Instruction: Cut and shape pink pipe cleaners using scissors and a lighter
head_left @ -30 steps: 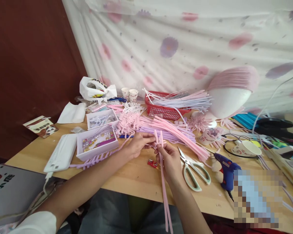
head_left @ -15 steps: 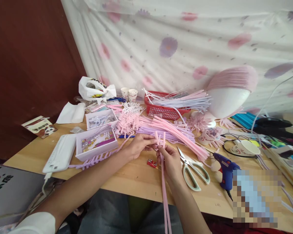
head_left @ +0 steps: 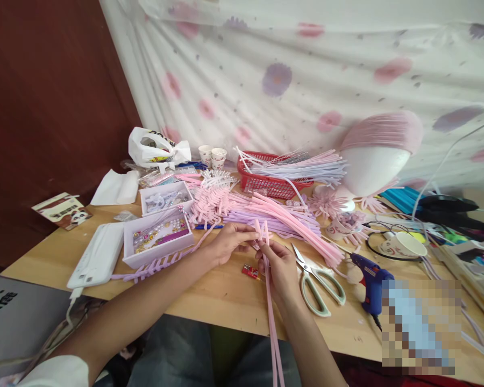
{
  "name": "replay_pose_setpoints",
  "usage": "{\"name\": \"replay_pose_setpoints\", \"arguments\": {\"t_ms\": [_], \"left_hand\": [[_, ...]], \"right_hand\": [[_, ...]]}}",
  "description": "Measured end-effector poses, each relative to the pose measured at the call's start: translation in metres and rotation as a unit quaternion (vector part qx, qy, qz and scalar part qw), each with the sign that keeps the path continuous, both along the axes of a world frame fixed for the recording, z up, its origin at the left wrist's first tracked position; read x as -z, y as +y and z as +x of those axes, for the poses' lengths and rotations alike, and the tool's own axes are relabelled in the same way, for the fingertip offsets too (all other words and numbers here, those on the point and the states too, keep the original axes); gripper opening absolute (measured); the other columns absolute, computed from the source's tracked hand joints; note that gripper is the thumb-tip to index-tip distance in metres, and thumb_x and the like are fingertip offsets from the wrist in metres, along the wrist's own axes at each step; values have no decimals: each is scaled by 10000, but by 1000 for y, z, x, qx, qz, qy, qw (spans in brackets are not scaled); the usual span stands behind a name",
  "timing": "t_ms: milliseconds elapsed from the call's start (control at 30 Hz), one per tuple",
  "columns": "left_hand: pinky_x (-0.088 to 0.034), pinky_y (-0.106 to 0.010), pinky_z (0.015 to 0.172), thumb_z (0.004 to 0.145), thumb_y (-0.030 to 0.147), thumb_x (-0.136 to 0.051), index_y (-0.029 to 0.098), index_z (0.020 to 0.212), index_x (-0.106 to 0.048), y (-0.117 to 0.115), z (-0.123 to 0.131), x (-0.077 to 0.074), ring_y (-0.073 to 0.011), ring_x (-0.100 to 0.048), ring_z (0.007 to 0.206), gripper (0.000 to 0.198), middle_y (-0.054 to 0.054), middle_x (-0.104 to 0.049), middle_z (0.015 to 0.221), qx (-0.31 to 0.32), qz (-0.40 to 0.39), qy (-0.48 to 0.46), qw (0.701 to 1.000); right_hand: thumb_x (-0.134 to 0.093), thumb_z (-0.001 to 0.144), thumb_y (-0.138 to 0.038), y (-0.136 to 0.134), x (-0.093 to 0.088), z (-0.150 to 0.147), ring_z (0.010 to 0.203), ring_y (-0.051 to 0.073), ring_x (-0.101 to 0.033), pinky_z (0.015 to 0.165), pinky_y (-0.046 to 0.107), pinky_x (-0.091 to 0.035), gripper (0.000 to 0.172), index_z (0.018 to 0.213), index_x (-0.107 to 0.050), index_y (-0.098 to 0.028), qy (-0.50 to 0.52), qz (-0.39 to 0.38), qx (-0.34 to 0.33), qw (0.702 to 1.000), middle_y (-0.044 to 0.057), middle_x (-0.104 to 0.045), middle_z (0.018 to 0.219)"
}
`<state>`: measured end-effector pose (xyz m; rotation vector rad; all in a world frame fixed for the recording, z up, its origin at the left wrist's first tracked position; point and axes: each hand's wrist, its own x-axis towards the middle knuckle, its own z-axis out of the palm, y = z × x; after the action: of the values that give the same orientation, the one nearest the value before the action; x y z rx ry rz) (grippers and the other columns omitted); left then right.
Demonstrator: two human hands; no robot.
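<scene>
Both my hands meet over the middle of the wooden table [head_left: 226, 295]. My right hand [head_left: 277, 264] grips a bundle of long pink pipe cleaners [head_left: 272, 328] that hangs down past the table edge. My left hand [head_left: 229, 241] pinches the upper ends of the same bundle, where short tips stick up. Just behind my hands lies a heap of pink and lilac pipe cleaners [head_left: 282, 215].
Scissors [head_left: 318, 279] and a blue glue gun [head_left: 369, 282] lie right of my hands, a small red item [head_left: 250, 271] below them. White boxes of beads [head_left: 157, 236], a white power bank [head_left: 97, 258], a red basket [head_left: 272, 180], paper cups [head_left: 213, 156] and a foam head [head_left: 377, 156] stand around.
My hands stay in place and keep working the tops of the pink pipe cleaners; the upright tips shift a little. The view has drifted slightly.
</scene>
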<state>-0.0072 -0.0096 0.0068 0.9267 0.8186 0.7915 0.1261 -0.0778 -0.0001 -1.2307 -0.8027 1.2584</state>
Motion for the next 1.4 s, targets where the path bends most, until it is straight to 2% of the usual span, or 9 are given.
{"name": "replay_pose_setpoints", "arguments": {"t_ms": [233, 333, 467, 567, 667, 767, 867, 1133, 1400], "left_hand": [[-407, -201, 557, 637, 337, -821, 140, 756, -726, -1, 1, 1, -96, -577, 632, 249, -27, -668, 732, 1, 8, 19, 1000], [-404, -216, 549, 744, 331, -726, 142, 794, -715, 0, -2, -2, -108, -565, 614, 196, -17, -654, 715, -22, 88, 91, 992], [-468, -285, 716, 803, 180, -628, 134, 856, -739, 2, -7, -4, -166, -616, 725, 131, -56, -708, 792, -59, 315, 306, 897], [-482, -321, 809, 772, 110, -637, 115, 1076, -723, 2, -6, -1, -199, -637, 824, 317, -98, -724, 934, -93, 370, 357, 853], [-494, -310, 805, 799, 146, -632, 110, 1159, -693, 1, -1, 3, -195, -637, 861, 367, -108, -716, 999, -97, 347, 276, 891], [-502, -283, 760, 820, 273, -666, 125, 1015, -729, -1, 2, 1, -179, -643, 829, 253, -82, -724, 944, -27, 277, 138, 951], [-470, -227, 625, 781, 359, -727, 132, 851, -734, -2, 1, -1, -123, -592, 669, 238, -33, -691, 764, 46, 206, 80, 974], [-519, -220, 550, 689, 392, -811, 142, 795, -724, 3, -10, -4, -127, -625, 654, 285, -41, -699, 759, 110, 136, 83, 981], [-542, -236, 582, 731, 285, -756, 121, 872, -767, 2, -13, -5, -142, -668, 615, 216, -53, -726, 726, 144, 233, 150, 950]], "right_hand": [[-801, 706, -447, 0, 1, 1, 456, 80, -436, 425, 216, -336, 323, 748, -682, -150, 10, -5, 32, 999, -12, -578, 618], [-793, 716, -436, 0, 3, 5, 467, 82, -441, 443, 219, -347, 305, 740, -676, -155, 3, -4, 49, 999, -14, -584, 618], [-793, 722, -424, 0, 5, 8, 450, 74, -435, 447, 220, -341, 293, 715, -665, -161, 8, -11, 45, 999, -23, -580, 593], [-782, 738, -430, 0, 5, 7, 452, 69, -431, 447, 214, -335, 311, 676, -640, -160, 19, -7, 36, 999, -23, -567, 585], [-795, 726, -420, 1, 2, 5, 452, 61, -423, 444, 206, -328, 317, 662, -629, -157, 33, -9, 31, 999, -25, -555, 582], [-804, 713, -404, 2, -1, 5, 454, 58, -422, 445, 201, -326, 297, 689, -648, -153, 45, -13, 24, 999, -27, -557, 592], [-806, 701, -405, 1, -3, 4, 448, 64, -421, 434, 205, -316, 294, 704, -656, -152, 49, -20, -10, 999, -26, -560, 588], [-756, 734, -408, -5, -13, 17, 448, 63, -387, 457, 220, -279, 278, 681, -663, -151, -63, -26, -77, 995, -39, -501, 549], [-690, 770, -425, 0, -20, 34, 442, 77, -314, 456, 247, -218, 287, 672, -668, -156, -203, -26, -142, 969, -55, -412, 494]]}}
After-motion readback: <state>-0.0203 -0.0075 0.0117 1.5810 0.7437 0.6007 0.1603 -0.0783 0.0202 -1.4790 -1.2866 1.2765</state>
